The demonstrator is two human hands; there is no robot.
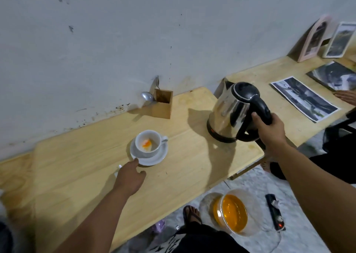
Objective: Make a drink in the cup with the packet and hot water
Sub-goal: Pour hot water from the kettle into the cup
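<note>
Right grip (269, 125) clasps one kettle (231, 112); left grip (129, 175), loose, touches one saucer (154, 159).

Stained grey wall (115, 31) behind pale wooden table (192, 172)

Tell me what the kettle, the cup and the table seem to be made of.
Kettle: likely polished steel, since its body mirrors the room; the lid and handle look like black plastic.
Cup: probably glazed white ceramic, smooth and glossy.
Table: pale wood with visible grain.
</note>
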